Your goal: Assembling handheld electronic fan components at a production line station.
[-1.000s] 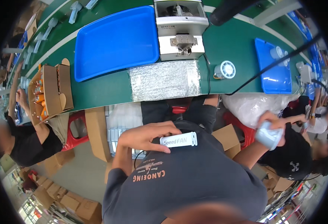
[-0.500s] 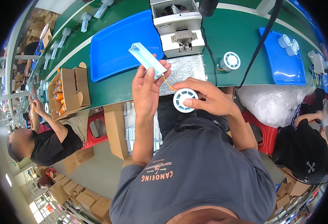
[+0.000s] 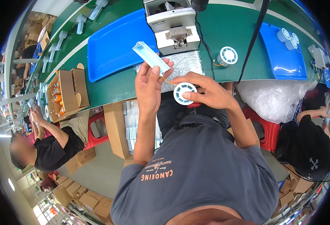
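My left hand (image 3: pixel 148 85) is closed on a long light-blue plastic handle shell (image 3: pixel 150 57), its hollow side showing and its far end tipped up to the left. In my right hand (image 3: pixel 210 92) is a round white motor housing (image 3: pixel 183 93) with a spoked, vented face, the thumb lying on its centre and the fingers round its rim. A thin orange wire (image 3: pixel 168 80) runs between the shell's lower end and the housing. Both parts are held in the air by the bench's near edge.
A grey-white bench press (image 3: pixel 172 32) stands ahead, with a blue tray (image 3: pixel 114 47) left of it. A similar housing (image 3: pixel 228 56) sits to its right. Another blue tray (image 3: pixel 285 56) holds several housings. A carton (image 3: pixel 67 92) of orange items is at left. Co-workers sit on both sides.
The view has shifted a little, so the bench things appear slightly higher and further left. Both hands keep hold of the same parts, the shell and housing nearly unmoved relative to each other.
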The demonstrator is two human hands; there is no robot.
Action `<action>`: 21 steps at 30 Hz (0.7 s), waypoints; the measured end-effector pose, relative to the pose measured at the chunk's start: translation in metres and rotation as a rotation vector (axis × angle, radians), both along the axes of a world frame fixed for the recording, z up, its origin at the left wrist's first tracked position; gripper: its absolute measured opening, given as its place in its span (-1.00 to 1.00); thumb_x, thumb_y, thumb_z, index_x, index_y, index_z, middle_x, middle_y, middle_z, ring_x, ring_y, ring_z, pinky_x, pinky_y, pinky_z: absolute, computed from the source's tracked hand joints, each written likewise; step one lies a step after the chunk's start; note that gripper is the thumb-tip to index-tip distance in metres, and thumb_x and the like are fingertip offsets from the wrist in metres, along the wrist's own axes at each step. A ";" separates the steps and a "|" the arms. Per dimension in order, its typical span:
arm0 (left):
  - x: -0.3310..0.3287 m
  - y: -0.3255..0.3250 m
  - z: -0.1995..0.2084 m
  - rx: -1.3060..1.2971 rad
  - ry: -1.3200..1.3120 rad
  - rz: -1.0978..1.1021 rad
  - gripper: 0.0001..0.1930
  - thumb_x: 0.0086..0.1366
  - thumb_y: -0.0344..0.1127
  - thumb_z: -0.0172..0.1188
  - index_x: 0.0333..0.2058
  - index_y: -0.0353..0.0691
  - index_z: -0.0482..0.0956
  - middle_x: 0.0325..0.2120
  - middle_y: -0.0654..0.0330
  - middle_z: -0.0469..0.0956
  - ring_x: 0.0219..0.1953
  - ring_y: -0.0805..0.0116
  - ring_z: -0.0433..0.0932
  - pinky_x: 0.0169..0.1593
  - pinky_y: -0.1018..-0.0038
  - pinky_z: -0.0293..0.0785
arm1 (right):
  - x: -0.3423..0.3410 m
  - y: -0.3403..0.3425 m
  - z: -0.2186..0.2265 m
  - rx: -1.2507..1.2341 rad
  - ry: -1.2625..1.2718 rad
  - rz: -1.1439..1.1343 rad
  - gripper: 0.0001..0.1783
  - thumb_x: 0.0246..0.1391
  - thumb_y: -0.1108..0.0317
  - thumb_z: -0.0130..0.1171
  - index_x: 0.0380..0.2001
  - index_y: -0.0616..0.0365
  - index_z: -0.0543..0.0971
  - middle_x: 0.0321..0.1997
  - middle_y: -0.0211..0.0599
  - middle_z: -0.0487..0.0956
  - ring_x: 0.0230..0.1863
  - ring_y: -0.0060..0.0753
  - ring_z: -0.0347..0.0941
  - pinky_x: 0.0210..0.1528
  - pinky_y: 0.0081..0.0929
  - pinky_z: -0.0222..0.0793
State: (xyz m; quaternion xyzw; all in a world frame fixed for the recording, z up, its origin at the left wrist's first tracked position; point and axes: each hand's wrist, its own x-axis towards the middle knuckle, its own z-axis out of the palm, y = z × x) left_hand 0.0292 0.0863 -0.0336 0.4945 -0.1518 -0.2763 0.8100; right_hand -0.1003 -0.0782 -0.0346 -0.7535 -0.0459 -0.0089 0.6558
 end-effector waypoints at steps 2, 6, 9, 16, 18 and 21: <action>0.000 -0.001 0.000 -0.022 0.047 -0.009 -0.54 0.48 -0.34 0.05 0.24 -0.47 0.28 0.01 -0.10 0.55 0.07 0.12 0.59 0.19 0.21 0.55 | -0.001 -0.001 -0.004 0.076 -0.014 -0.016 -0.54 0.25 0.21 0.23 0.21 -0.05 0.54 -0.05 -0.30 0.54 -0.04 -0.42 0.46 -0.07 -0.49 0.39; -0.001 0.000 -0.001 0.001 0.030 -0.011 -0.54 0.48 -0.35 0.05 0.24 -0.48 0.27 0.01 -0.11 0.55 0.06 0.11 0.60 0.19 0.20 0.55 | -0.001 0.001 -0.013 0.192 -0.017 -0.031 -0.53 0.25 0.22 0.23 0.21 -0.01 0.53 -0.02 -0.30 0.54 -0.03 -0.45 0.44 -0.06 -0.48 0.39; 0.000 0.001 -0.006 0.046 -0.006 -0.023 -0.54 0.47 -0.36 0.06 0.24 -0.46 0.28 0.01 -0.11 0.55 0.06 0.09 0.60 0.19 0.19 0.54 | -0.001 -0.003 -0.009 0.204 0.082 -0.001 -0.51 0.25 0.32 0.20 0.22 0.17 0.49 0.07 -0.28 0.48 0.04 -0.47 0.42 0.08 -0.49 0.35; -0.003 -0.014 -0.016 0.067 -0.282 -0.003 -0.45 0.24 -0.56 0.31 0.18 -0.39 0.33 -0.02 -0.01 0.58 0.09 0.16 0.58 0.16 0.28 0.50 | 0.005 0.000 -0.008 -0.250 -0.124 -0.390 -0.16 -0.14 0.42 0.49 0.27 0.15 0.37 0.28 -0.18 0.44 0.28 -0.18 0.41 0.30 -0.30 0.30; -0.002 -0.018 -0.019 0.168 -0.456 -0.065 -0.35 0.15 -0.58 0.38 0.21 -0.32 0.35 -0.01 0.06 0.60 0.09 0.26 0.57 0.23 0.34 0.39 | 0.010 0.000 -0.014 -0.346 -0.142 -0.474 -0.12 -0.12 0.44 0.46 0.30 0.14 0.30 0.30 -0.11 0.43 0.31 -0.08 0.39 0.32 -0.27 0.28; -0.002 -0.025 -0.027 0.276 -0.679 -0.065 -0.27 0.09 -0.54 0.44 0.25 -0.24 0.34 0.01 0.09 0.60 0.08 0.27 0.58 0.19 0.34 0.42 | 0.010 -0.005 -0.018 -0.425 -0.151 -0.486 -0.11 -0.10 0.42 0.43 0.33 0.11 0.28 0.26 -0.06 0.42 0.26 0.03 0.37 0.27 -0.19 0.31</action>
